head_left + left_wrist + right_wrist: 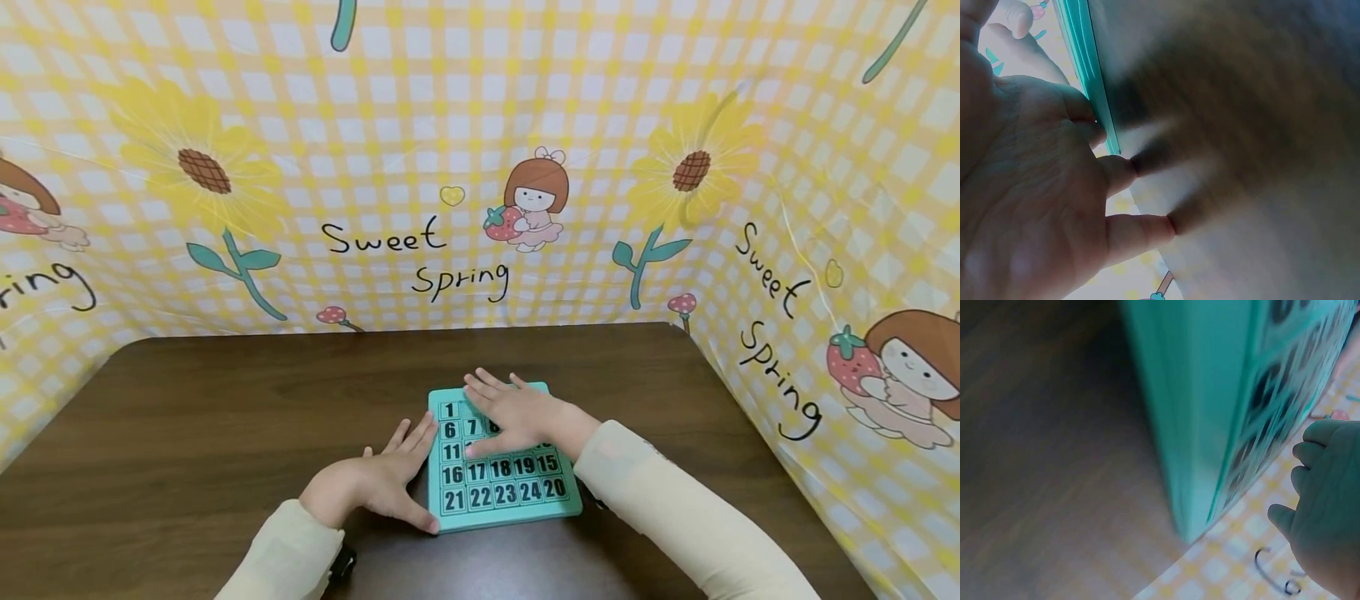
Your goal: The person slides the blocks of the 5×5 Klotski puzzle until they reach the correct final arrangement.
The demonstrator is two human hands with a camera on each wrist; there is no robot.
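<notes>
A turquoise sliding number puzzle (502, 510) lies flat on the brown table, its black-numbered tiles facing up. The lower rows read 16, 17, 18, 19, 15 and 21, 22, 23, 24, 20. Along the puzzle's left side is my left hand (375, 485), fingers spread and straight at the edge, thumb by the near left corner. My right hand (519, 417) reaches over the upper part with extended fingers, its thumb over the third row. It hides several upper-right tiles. In the right wrist view, the right hand (1329, 494) hovers over the puzzle's face (1207, 444).
The dark wooden table (225, 400) extends around the puzzle on all sides. A yellow checked cloth (390, 167) with sunflowers and cartoon girls walls in the back and sides. A black strap piece (343, 563) shows at the left cuff.
</notes>
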